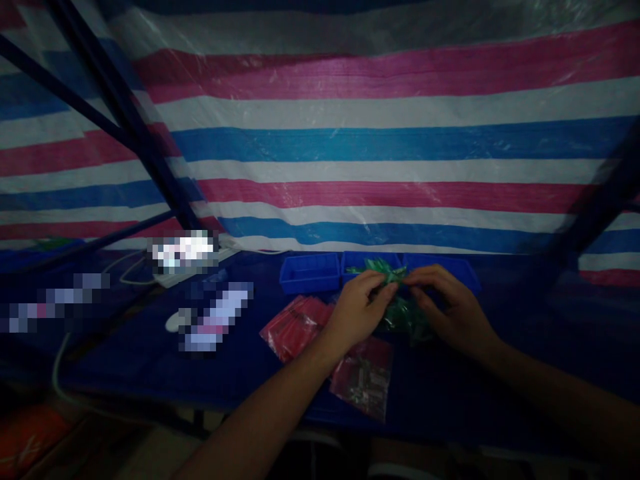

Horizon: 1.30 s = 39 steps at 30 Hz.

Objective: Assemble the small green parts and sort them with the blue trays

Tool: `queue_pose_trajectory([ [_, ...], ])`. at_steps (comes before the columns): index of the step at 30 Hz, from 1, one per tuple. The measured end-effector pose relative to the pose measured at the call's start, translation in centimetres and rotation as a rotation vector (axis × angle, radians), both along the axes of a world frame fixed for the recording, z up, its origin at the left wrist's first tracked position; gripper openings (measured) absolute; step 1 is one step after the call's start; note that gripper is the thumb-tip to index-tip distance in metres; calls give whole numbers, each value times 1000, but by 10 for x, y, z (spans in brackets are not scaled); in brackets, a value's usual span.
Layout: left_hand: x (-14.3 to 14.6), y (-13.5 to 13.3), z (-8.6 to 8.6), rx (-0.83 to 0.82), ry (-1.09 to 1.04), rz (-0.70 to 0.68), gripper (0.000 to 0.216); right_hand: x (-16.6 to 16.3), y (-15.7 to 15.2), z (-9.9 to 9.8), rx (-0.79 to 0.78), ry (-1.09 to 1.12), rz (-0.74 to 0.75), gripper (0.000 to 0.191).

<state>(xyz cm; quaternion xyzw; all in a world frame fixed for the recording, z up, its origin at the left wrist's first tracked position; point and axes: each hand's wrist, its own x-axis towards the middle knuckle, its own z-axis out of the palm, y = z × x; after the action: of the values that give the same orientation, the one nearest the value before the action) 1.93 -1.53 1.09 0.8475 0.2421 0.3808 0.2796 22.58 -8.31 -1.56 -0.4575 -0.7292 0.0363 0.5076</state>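
In the head view, both my hands meet over a heap of crinkly green plastic bags [403, 317], just in front of the blue trays. My left hand [357, 303] is closed, thumb against fingers, on a piece of green plastic [393, 275]. My right hand [453, 303] pinches the same green piece from the other side with its fingertips. Dim light hides its exact shape. Beside and partly under my left forearm lies a fanned stack of red plastic bags [297, 327]. A clear reddish bag with small metallic-looking parts [364, 380] lies nearer the front edge.
Three blue trays stand in a row at the back: a left tray [310, 275], a middle tray [350, 257] and a right tray [463, 270]. Left on the blue table [150, 360] are a white round object [176, 322], a power strip [170, 275] and cables. A striped tarp [370, 143] hangs behind.
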Motion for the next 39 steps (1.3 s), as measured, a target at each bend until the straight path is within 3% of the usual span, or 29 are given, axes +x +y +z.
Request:
queue_pose_trajectory([
  [2, -1, 1, 0, -8, -7, 20, 39, 0, 0, 3, 26, 8, -35, 20],
  [10, -2, 0, -3, -153, -32, 13, 25, 0, -2, 1, -37, -16, 52, 24],
  [13, 0, 2, -8, -180, -92, 70, 43, 4, 0, 2, 0, -68, -1, 25],
  [16, 1, 4, -11, -83, -25, 108, 56, 10, 5, 6, 97, -77, -157, 32],
  [20, 0, 0, -18, 168, 216, -24, 48, 20, 15, 9, 185, -73, -335, 63],
  [24, -1, -2, -24, 258, 394, -102, 60, 25, 23, 7, 196, -171, -345, 76],
  [29, 0, 1, -23, 282, 426, -121, 44, 16, 32, 1, 159, -277, -259, 84],
  [32, 1, 3, -22, 281, 417, -140, 35, 9, 39, -3, 105, -362, -132, 79],
  [35, 1, 5, -24, 278, 402, -138, 26, 6, 44, -7, 46, -440, 12, 56],
  [39, 1, 6, -23, 239, 352, -100, 21, 10, 40, -7, 41, -378, 18, 38],
])
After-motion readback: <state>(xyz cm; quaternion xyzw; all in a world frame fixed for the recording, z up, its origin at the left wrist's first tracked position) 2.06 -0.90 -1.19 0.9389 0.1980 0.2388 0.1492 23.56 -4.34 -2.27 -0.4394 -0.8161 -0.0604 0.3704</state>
